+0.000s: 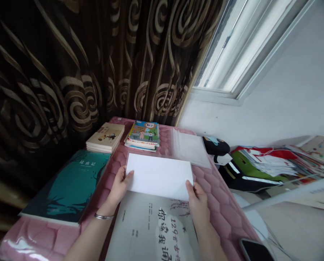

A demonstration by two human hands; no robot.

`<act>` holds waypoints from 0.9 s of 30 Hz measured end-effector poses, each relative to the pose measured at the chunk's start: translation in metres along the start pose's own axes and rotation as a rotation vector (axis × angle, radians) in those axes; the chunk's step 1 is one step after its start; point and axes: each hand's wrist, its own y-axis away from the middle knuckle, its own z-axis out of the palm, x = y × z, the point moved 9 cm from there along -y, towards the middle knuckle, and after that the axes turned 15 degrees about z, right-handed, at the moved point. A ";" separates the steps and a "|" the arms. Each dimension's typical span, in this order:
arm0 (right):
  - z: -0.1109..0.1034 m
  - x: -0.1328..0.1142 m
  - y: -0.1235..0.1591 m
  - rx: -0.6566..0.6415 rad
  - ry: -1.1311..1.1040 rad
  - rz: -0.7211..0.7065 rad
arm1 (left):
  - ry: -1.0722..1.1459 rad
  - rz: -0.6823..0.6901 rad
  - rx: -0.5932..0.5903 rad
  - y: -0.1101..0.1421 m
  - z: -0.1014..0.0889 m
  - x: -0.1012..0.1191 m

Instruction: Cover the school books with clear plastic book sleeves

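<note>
A white folded-over sheet (159, 175), inside a clear plastic cover, lies across the far end of a grey book (151, 232) printed with large characters. My left hand (120, 185) grips the sheet's left edge, thumb on top. My right hand (196, 197) pinches the sheet's lower right corner, thumb on top. Both hands rest on the pink quilted surface (218, 203).
A teal book (69, 188) lies at the left. A cream book stack (106, 137) and colourful textbooks (144, 135) sit at the back beside clear plastic covers (190, 146). A phone (255, 250) lies at the lower right. Papers and bags (259, 163) pile to the right. A dark curtain (83, 61) hangs behind.
</note>
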 end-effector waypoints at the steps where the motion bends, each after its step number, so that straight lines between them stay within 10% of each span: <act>1: 0.001 -0.001 0.000 -0.019 0.010 0.009 | 0.016 -0.008 0.000 0.001 0.000 0.000; 27: 0.003 0.010 -0.006 -0.068 -0.114 0.066 | -0.059 0.025 -0.012 -0.002 0.000 0.001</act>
